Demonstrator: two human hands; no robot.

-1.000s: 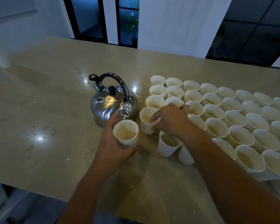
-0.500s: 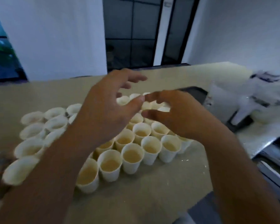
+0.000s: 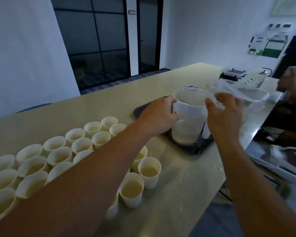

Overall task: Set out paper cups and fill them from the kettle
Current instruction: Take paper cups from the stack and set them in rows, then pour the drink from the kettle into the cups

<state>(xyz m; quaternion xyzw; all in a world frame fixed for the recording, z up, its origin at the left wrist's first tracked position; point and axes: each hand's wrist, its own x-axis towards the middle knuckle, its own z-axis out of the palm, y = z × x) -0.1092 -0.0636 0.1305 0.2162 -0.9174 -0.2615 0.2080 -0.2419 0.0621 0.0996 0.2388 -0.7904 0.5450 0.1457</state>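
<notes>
Several white paper cups [image 3: 149,171] holding pale liquid stand packed together on the beige table [image 3: 183,182], at the left and under my left forearm. The kettle is out of view. A clear plastic jug [image 3: 189,117] with a little water stands on a dark tray [image 3: 193,149] at the table's far right. My left hand [image 3: 159,115] is against the jug's left side, fingers curled round its handle. My right hand [image 3: 224,113] hovers at the jug's right side near the rim, fingers spread and holding nothing.
A clear plastic box [image 3: 239,93] sits behind the jug. Another person's hand [image 3: 291,82] shows at the far right edge. The table's right edge drops to a lower counter [image 3: 280,161] with dark clutter. Glass doors [image 3: 99,48] stand behind the table.
My view has swung right, away from the kettle. My left hand no longer holds a paper cup; both hands have reached forward to the clear jug, the left one taking its handle.
</notes>
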